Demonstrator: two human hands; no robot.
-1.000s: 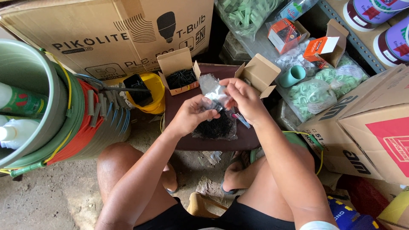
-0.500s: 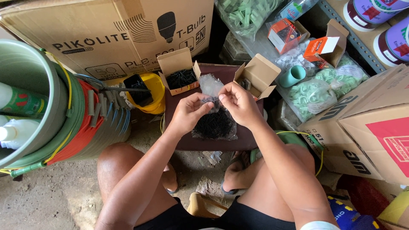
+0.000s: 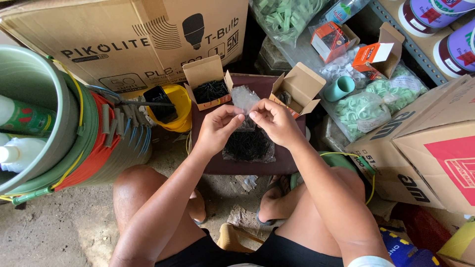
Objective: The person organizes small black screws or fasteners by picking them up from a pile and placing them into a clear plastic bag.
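Bag (image 3: 247,141) of small black screws sits between my two hands, its clear plastic neck pulled up and its heavy bottom resting on the dark brown stool (image 3: 213,165) in front of my knees. My left hand (image 3: 217,129) is closed on the left side of the bag's neck, thumb and fingers pinching the plastic. My right hand (image 3: 274,121) is closed on the right side of the same neck, fingertips meeting the left hand's just above the screws.

Behind the bag, at the far edge of the stool, I see an open carton (image 3: 210,89) filled with the same black screws, and to its right a second open carton (image 3: 297,89) with its flaps up; I cannot tell what is in that one. A yellow tub (image 3: 180,106) stands just left of the stool, with a black object in it. Further left are stacked green buckets (image 3: 44,113) wrapped in hose. To the right lie clear bags of pale green clips (image 3: 363,109) and brown boxes (image 3: 430,143).
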